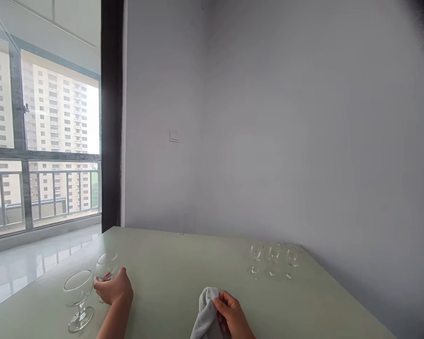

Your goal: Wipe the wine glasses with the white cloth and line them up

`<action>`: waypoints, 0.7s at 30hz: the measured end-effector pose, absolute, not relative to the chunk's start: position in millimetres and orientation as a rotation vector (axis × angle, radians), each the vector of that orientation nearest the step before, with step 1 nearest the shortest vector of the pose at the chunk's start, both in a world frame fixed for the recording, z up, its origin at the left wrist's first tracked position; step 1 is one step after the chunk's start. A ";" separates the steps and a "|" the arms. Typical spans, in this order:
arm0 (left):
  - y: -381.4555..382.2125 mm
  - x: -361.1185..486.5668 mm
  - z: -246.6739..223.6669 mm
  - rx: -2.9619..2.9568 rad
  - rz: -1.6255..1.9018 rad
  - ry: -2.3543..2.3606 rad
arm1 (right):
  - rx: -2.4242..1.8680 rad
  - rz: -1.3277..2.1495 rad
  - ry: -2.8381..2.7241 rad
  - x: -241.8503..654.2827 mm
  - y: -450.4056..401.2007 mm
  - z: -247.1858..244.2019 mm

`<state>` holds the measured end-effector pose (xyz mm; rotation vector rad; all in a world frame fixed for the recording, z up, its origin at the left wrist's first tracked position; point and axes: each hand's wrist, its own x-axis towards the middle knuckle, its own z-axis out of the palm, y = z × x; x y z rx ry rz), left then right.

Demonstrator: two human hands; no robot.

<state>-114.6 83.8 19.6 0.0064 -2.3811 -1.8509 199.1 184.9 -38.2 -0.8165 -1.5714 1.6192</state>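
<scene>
My left hand [113, 288] is wrapped around the bowl of a clear stemmed glass [107, 266] that stands on the pale green table [169, 273] at the near left. A second stemmed glass [78, 297] stands just left of it, untouched. My right hand [231, 314] grips a bunched grey cloth [207, 315] near the table's front edge, right of centre. Three small clear stemmed glasses [273, 259] stand in a row at the far right of the table, well away from both hands.
A grey wall runs behind and along the right of the table, with a white switch plate [174, 136] on it. At left a large window [42, 141] with a railing looks onto tall buildings, above a shiny floor.
</scene>
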 end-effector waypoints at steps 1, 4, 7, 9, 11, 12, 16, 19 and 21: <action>83.9 -111.9 22.3 -0.007 -1.854 -2.414 | -0.794 1.654 -1.544 201.8 185.0 -34.9; 88.5 -90.9 30.3 -0.176 -1.896 -2.514 | -0.718 1.734 -1.456 215.3 182.1 -12.7; 100.6 -49.3 38.8 -0.622 -1.902 -2.505 | -0.615 1.749 -1.302 234.8 179.4 18.0; 109.4 -14.3 45.2 -0.922 -1.875 -2.454 | -0.649 1.678 -1.255 246.4 181.1 33.1; 115.5 20.4 50.2 -1.161 -1.835 -2.414 | -0.711 1.620 -1.214 254.3 185.1 40.4; 117.2 35.8 51.2 -1.263 -1.817 -2.402 | -0.741 1.587 -1.197 256.8 187.2 41.8; 117.0 76.0 39.5 -1.505 -1.755 -2.394 | -0.841 1.364 -1.269 259.2 187.8 43.9; 114.4 84.3 19.7 -1.619 -1.573 -2.364 | -0.774 1.312 -1.340 253.1 177.3 44.8; 112.6 83.7 9.3 -1.692 -1.407 -2.307 | -0.710 1.290 -1.373 243.5 167.5 40.8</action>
